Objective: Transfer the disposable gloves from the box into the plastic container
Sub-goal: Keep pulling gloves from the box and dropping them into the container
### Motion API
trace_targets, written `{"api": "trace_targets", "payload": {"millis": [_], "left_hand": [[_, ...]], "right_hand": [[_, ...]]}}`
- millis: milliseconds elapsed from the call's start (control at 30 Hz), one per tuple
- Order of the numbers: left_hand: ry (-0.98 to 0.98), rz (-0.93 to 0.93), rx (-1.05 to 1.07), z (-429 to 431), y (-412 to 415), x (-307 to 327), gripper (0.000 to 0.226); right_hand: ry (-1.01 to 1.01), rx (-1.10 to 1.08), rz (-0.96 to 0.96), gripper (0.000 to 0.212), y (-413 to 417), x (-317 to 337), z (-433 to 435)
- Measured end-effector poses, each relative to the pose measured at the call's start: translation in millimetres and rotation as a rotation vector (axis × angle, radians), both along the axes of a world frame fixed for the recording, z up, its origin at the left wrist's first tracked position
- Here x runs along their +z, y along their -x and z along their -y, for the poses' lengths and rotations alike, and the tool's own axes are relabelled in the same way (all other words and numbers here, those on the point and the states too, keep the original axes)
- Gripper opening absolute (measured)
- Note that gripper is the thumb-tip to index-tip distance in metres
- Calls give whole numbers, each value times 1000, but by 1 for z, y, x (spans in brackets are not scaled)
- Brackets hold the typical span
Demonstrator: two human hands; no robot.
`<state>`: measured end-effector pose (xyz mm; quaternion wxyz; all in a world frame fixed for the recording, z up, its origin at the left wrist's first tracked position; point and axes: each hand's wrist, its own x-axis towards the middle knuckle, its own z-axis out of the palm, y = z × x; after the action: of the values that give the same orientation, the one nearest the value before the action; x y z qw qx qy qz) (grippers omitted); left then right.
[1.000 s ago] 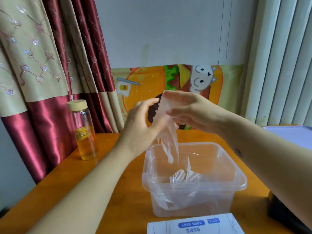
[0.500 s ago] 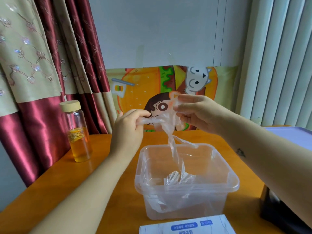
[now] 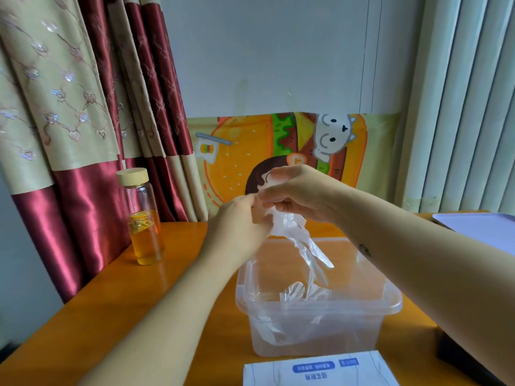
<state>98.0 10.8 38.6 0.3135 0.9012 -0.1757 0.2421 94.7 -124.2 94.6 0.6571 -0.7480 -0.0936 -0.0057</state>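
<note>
Gloves of clear film (image 3: 299,298) are seen crumpled inside the plastic container (image 3: 390,303), while one more glove (image 3: 302,239) is pinched above it by the fingers of the left hand (image 3: 237,229) and right hand (image 3: 303,195). Blue labels on the box (image 3: 320,370) carry upside-down print too small to be read.

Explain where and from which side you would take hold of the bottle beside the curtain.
Grip the glass bottle around its clear middle, coming from its right, the container side. It stands upright and narrow, with open tabletop there; the red curtain crowds its left and back.
</note>
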Motion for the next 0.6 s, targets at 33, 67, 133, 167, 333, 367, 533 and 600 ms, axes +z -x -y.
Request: {"api": "trace_targets", "payload": {"millis": [33, 67, 133, 167, 333, 367, 533, 600], "left_hand": [[75, 40, 26, -3, -4, -5, 19], [114, 72, 68, -10, -8, -8, 18], [139, 149, 150, -28, -10, -8, 19], [139, 215, 171, -37, -8, -6, 19], [19, 582, 260, -78, -4, 16, 23], [-12, 626, 272, -83, -3, 19, 23], [-255, 717, 214, -82, 6, 6, 27], [-358, 655, 101, -74, 6, -9, 28]], "right_hand": [[4, 2, -3, 75, -1, 0, -5], [8, 6, -6, 78, -2, 1, -9], [4, 20, -15, 79, -5, 3, -17], [-11, 34, -23, 78, -7, 4, -21], [-153, 177, -4, 69, -12, 13, -40], [-180, 214, 3, 68, -14, 14, -41], [-111, 265, -27, 64, -9, 0, -24], [57, 225, -56, 67, -6, -18, -5]]}}
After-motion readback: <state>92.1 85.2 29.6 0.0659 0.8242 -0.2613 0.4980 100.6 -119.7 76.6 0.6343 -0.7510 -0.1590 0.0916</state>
